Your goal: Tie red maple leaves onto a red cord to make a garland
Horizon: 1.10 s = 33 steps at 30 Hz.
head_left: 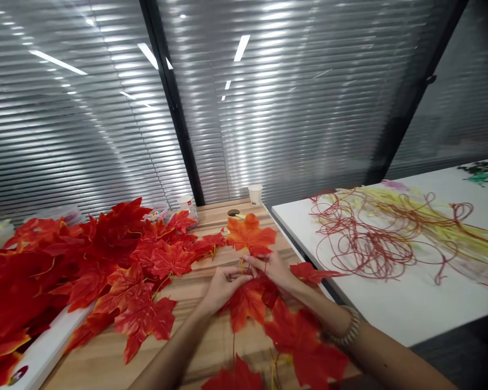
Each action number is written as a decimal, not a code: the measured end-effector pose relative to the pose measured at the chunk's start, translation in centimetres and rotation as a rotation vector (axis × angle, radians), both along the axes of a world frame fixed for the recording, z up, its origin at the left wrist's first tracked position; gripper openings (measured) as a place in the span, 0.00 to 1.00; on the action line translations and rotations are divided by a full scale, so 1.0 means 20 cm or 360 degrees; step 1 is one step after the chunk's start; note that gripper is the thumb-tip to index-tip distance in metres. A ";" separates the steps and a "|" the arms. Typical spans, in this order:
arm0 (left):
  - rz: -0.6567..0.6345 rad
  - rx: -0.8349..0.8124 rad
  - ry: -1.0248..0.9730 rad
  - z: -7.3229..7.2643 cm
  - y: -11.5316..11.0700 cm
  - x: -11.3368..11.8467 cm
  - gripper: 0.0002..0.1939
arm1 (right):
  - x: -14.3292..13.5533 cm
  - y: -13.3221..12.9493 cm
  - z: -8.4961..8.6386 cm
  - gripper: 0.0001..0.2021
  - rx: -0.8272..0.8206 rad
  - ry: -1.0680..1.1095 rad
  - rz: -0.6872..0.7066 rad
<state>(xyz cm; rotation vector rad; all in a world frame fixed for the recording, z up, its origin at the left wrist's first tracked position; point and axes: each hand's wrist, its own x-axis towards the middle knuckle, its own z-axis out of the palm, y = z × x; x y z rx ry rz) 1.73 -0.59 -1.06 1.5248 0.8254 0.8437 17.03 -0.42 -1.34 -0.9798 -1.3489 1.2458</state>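
An orange-red artificial maple leaf (250, 234) stands up just beyond my fingers, its yellowish stem running down between them. My left hand (225, 287) is closed in a pinch at the stem from the left. From the right, my right hand (275, 270) pinches at the same spot, thumb and forefinger close to the left fingertips. Whether a string is also between the fingers is too small to tell. Below the hands lie more red leaves, one orange-red leaf (247, 306) right under them and a larger red leaf (299, 336) by my right forearm.
A big heap of red maple leaves (117, 244) covers the left of the wooden table (195, 325). Paper cups (255, 194) and a roll of tape (233, 213) stand at the back. On the white table (394, 314) at right lie tangled red cords (370, 244) and yellow strands (427, 227).
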 end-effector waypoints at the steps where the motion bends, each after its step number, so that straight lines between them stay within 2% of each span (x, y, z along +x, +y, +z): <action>1: -0.0003 -0.0028 0.0022 0.01 0.00 0.00 0.14 | 0.00 0.00 0.00 0.21 -0.0020 0.0026 0.0002; 6: 0.0011 -0.0062 0.0044 -0.01 0.01 0.02 0.16 | 0.00 0.00 0.00 0.22 -0.0064 0.0169 0.0020; 12: 0.0003 -0.0202 -0.0066 -0.06 0.03 0.01 0.16 | -0.01 -0.01 0.01 0.18 -0.0304 0.0535 0.0246; 16: 0.0003 -0.0318 -0.0119 -0.06 0.03 0.02 0.17 | -0.02 -0.01 0.00 0.14 -0.0411 0.0768 0.0296; 22: 0.0033 -0.0396 -0.0014 -0.04 0.02 0.00 0.17 | -0.01 -0.02 0.03 0.10 -0.0487 0.0839 0.0208; 26: 0.0002 -0.0457 -0.0049 -0.05 0.02 0.00 0.19 | -0.02 -0.04 0.05 0.10 -0.0504 0.0811 0.0228; 28: -0.0046 -0.0425 -0.0112 -0.05 0.02 0.00 0.20 | -0.05 -0.05 0.03 0.11 -0.0506 0.0737 0.0146; 31: -0.0081 -0.0381 -0.0186 -0.05 0.01 0.01 0.20 | -0.09 -0.06 -0.01 0.13 -0.0459 0.0627 -0.0102; 33: -0.0050 -0.0400 -0.0194 -0.05 0.01 0.01 0.19 | -0.10 -0.06 -0.02 0.12 -0.0402 0.0600 -0.0133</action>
